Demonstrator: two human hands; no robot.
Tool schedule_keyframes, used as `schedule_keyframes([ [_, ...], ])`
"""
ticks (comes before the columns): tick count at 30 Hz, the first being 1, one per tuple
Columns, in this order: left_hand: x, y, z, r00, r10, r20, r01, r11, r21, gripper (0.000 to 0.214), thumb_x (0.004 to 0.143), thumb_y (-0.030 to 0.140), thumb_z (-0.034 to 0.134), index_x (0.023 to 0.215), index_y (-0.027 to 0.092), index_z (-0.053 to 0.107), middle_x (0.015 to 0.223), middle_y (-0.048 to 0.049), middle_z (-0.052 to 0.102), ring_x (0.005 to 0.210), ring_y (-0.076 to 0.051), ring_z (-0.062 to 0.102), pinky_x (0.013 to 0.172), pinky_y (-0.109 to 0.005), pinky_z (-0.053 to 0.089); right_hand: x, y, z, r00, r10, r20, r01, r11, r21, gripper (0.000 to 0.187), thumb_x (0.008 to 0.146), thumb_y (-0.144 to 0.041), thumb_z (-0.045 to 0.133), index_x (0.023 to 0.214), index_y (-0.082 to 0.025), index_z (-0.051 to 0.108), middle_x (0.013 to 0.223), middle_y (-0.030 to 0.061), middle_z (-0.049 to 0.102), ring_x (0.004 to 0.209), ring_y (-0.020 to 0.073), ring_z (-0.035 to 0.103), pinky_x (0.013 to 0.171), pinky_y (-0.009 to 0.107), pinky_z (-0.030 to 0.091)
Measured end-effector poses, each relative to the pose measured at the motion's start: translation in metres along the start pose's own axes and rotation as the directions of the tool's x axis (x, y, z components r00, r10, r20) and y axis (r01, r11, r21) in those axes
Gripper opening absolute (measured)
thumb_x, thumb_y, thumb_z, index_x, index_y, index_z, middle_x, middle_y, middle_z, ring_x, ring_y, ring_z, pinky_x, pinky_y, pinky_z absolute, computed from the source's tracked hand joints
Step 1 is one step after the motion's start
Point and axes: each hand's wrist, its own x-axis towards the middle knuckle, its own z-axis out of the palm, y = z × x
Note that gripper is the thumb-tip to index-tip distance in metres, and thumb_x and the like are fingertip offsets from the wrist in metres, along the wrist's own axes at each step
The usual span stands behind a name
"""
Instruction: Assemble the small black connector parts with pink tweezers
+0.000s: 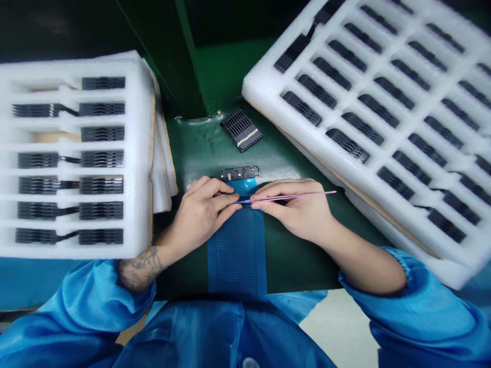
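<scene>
My right hand (295, 207) is closed on a pair of thin pink tweezers (307, 195), whose tips point left toward my left fingertips. My left hand (207, 207) has its thumb and fingers pressed together at a strip of blue film dotted in rows (238, 255). The film looks lifted or folded between the two hands; the tiny piece at the tweezer tips, if any, is too small to make out. Just beyond my fingers, at the film's far end, lies a slim black electronic part (240, 173).
Behind it, a stack of flat black parts (241, 130) rests on the green table (192, 153). White foam trays of black parts stand on both sides, the left tray (141, 153) and the tilted right tray (264, 94). A green post (169, 61) rises at the back.
</scene>
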Motion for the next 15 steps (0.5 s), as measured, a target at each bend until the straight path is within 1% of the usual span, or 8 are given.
schedule_keyframes([
  [4,0.0,0.0002,-0.0005,1.0,-0.001,-0.007,0.001,1.0,-0.006,0.017,0.095,0.03,0.068,0.105,0.019,0.075,0.102,-0.0051,0.07,0.092,-0.018,0.063,0.079,-0.034,0.053,-0.0001,0.0008,-0.0006,1.0,0.002,0.007,-0.002,1.0,0.012,0.007,0.079,-0.025,0.084,0.084,-0.022,0.081,0.085,0.004,0.08,0.076,0.0201,0.076,0.073,0.032,0.062],
  [9,0.0008,0.0008,-0.0007,1.0,0.007,-0.01,-0.008,1.0,-0.004,0.017,0.094,0.03,0.068,0.105,0.018,0.075,0.102,-0.0055,0.07,0.091,-0.018,0.062,0.079,-0.034,0.052,0.0001,0.0004,-0.0002,1.0,0.015,-0.019,-0.015,1.0,0.0,0.01,0.08,-0.03,0.084,0.082,-0.02,0.08,0.082,0.0048,0.08,0.074,0.0199,0.076,0.068,0.03,0.061],
  [13,0.0007,0.001,0.0,1.0,-0.001,-0.002,0.001,1.0,0.001,0.016,0.095,0.03,0.068,0.105,0.019,0.074,0.102,-0.0054,0.07,0.092,-0.018,0.062,0.079,-0.035,0.053,0.0003,-0.0012,0.0,0.997,0.069,-0.043,-0.069,0.998,-0.006,0.021,0.078,-0.038,0.085,0.08,-0.018,0.079,0.079,0.006,0.079,0.069,0.0197,0.074,0.06,0.028,0.06],
  [15,-0.0003,0.0012,0.0,1.0,0.0,-0.004,0.0,1.0,0.013,0.017,0.094,0.03,0.069,0.106,0.019,0.074,0.102,-0.0058,0.07,0.092,-0.019,0.062,0.08,-0.035,0.053,0.0004,-0.0012,-0.0004,0.992,0.09,-0.084,-0.09,0.996,0.007,0.025,0.075,-0.04,0.087,0.08,-0.017,0.078,0.076,0.006,0.079,0.063,0.0185,0.072,0.054,0.027,0.058],
])
